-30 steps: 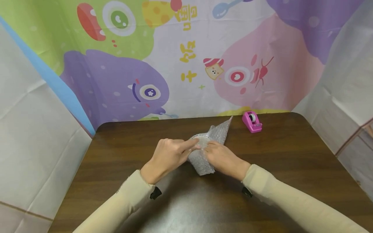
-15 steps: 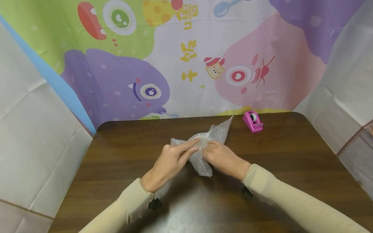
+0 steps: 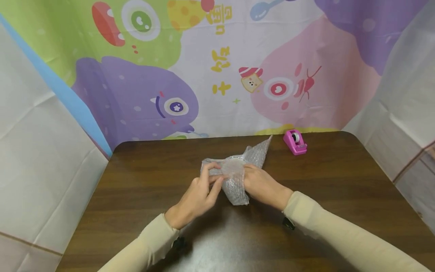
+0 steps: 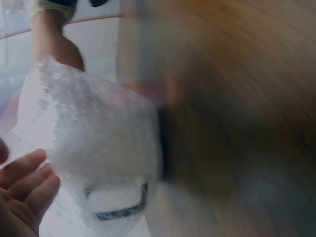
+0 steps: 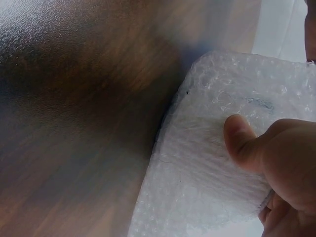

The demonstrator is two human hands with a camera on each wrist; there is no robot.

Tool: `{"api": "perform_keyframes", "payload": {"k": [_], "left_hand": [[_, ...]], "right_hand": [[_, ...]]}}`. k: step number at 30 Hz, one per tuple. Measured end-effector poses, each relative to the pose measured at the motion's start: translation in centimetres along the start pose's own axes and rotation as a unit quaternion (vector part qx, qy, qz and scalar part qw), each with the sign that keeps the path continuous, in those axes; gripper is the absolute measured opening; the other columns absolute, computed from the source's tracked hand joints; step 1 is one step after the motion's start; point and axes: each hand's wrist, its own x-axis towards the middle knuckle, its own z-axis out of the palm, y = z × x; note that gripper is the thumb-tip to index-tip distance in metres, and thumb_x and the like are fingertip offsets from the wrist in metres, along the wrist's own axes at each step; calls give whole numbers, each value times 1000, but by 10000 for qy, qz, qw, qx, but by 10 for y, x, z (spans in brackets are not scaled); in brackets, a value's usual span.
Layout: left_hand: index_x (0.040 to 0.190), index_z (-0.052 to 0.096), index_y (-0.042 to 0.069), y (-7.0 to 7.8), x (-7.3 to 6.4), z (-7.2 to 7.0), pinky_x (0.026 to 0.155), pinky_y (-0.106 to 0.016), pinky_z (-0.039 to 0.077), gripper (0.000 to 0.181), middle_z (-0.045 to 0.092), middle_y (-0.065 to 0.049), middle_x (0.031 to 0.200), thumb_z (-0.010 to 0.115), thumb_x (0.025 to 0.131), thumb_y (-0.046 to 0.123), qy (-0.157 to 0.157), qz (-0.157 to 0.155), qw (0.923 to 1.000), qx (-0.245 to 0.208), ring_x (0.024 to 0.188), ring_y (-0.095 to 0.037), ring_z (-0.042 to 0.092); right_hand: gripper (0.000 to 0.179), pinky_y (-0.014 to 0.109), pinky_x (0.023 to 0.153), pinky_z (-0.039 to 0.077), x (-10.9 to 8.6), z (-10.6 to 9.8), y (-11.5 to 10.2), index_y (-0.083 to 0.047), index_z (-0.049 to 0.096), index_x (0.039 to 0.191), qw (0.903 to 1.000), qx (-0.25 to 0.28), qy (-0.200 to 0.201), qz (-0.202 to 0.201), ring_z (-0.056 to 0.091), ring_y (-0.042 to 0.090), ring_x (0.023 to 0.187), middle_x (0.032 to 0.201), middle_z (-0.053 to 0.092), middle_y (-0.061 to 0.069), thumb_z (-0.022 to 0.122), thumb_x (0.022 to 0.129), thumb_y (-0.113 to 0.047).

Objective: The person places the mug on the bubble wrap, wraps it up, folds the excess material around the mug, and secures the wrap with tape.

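A round, pale-topped object wrapped in bubble wrap stands at the middle of the table, its kind hidden by the layers. Through the wrap, the left wrist view shows a dark curved marking. My right hand grips the package from the right. In the right wrist view its thumb presses the wrapped side, while the other fingers go over the edge. My left hand is at the left side, fingers slightly bent and spread, fingertips right at a loose flap of wrap.
A pink tape dispenser with a roll of tape stands at the back right of the brown wooden table. A loose corner of wrap sticks up toward the back right. Behind the table hangs a cartoon-printed curtain.
My left hand has drawn back from the package's top toward its left side, its fingers spreading. A flap of wrap now shows at the left. The right hand keeps its hold.
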Motion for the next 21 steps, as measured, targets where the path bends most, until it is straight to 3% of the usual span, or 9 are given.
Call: {"api": "perform_keyframes", "payload": {"k": [3,5,9,10,18,21], "left_hand": [[122,55,0,-7,-3,3,58,-19,51,25,77,-9,118,59,98,-1,33,684,9969,378,67,-9,66],[120,63,0,-12,-4,4,72,-21,59,27,76,-11,118,63,93,-3,49,1173,9906,702,89,-15,76],[127,68,-2,-21,-5,4,91,-32,61,38,74,-16,123,68,90,2,-70,1817,9770,1116,106,-24,75],[129,68,-2,-22,-4,3,96,-36,60,39,73,-17,125,69,90,4,-122,1911,9743,1185,116,-27,72],[136,65,0,-30,0,0,105,-37,55,50,69,-15,134,79,90,16,-546,2356,9586,1505,124,-27,67],[134,66,2,-31,-2,-4,109,-39,52,50,70,-12,133,81,88,13,-600,2358,9570,1578,127,-28,66]], "right_hand": [[36,40,107,51,-1,0,0,-12,73,116,9999,45,89,-24,71,22,111,116,76,8,70,83,3],[38,40,107,51,-1,0,0,-12,73,118,9999,106,111,-14,71,22,111,117,76,7,70,83,4],[42,40,108,51,-2,0,0,-11,70,125,9998,174,54,1,70,22,115,122,75,7,70,85,4],[44,40,109,50,-2,0,0,-11,69,127,9998,204,24,18,69,23,116,124,74,7,70,86,3],[45,42,113,47,-5,-5,2,-10,64,135,9995,218,-242,-13,64,24,126,134,69,9,65,92,0],[46,44,117,43,-3,-7,0,-13,62,139,9993,169,-339,3,59,26,133,139,66,8,61,96,1]]}}
